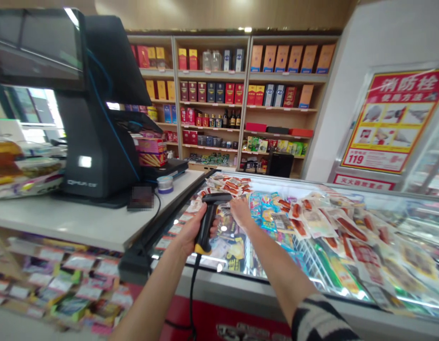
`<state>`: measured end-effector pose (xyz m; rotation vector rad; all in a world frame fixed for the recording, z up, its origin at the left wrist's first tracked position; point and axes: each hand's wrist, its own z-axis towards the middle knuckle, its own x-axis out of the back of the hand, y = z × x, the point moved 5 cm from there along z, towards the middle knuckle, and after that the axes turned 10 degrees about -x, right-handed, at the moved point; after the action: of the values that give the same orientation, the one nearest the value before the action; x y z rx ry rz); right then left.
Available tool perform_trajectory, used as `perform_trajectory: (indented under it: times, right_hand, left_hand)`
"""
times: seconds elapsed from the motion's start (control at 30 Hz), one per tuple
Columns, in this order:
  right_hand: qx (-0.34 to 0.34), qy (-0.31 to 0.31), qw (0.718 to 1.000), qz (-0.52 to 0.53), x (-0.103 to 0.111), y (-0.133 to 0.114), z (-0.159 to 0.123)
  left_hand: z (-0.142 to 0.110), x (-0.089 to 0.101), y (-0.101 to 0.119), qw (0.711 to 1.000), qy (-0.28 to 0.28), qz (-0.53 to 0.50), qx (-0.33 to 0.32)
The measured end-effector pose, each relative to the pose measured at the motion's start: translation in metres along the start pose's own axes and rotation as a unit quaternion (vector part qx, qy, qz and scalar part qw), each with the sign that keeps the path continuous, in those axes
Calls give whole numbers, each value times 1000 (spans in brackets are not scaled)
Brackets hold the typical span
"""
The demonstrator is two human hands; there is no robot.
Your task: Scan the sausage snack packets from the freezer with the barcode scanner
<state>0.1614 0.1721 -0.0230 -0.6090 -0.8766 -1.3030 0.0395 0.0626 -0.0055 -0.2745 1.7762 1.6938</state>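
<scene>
My left hand (193, 230) is wrapped round the handle of a black and yellow barcode scanner (207, 220), held upright with its head pointing right. A black cable (193, 289) hangs from the handle's base. Just right of the scanner's head, my right hand (242, 213) is closed with its fingers curled; whatever is in them, if anything, is hidden. Both hands are above a glass-topped chest freezer (219, 274). Under and around them lie packs of sausages (233, 184) and blue food packets (267, 215).
On the counter (98, 227) at left stand a checkout terminal (102, 118), a snack box (151, 151) and a small round tub (165, 184). Snack racks (73, 293) sit below it. Shelves of boxed goods (214, 92) line the back. A red poster (393, 121) hangs at right.
</scene>
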Motion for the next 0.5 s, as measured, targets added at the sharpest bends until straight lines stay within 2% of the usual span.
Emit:
perform_trajectory:
  times: [0.2, 0.3, 0.43, 0.5]
  right_hand:
    - [-2, 19, 1000, 16, -1, 19, -13]
    - [-6, 34, 999, 27, 2, 15, -11]
    - [-6, 9, 1000, 10, -3, 4, -4]
    - [5, -2, 1000, 1, -6, 2, -3]
  left_hand:
    - [-3, 11, 3, 1000, 19, -13, -9]
    - [-6, 21, 4, 999, 49, -8, -14]
    - [-11, 41, 11, 994, 108, -6, -33]
    - [-12, 47, 13, 992, 117, -15, -36]
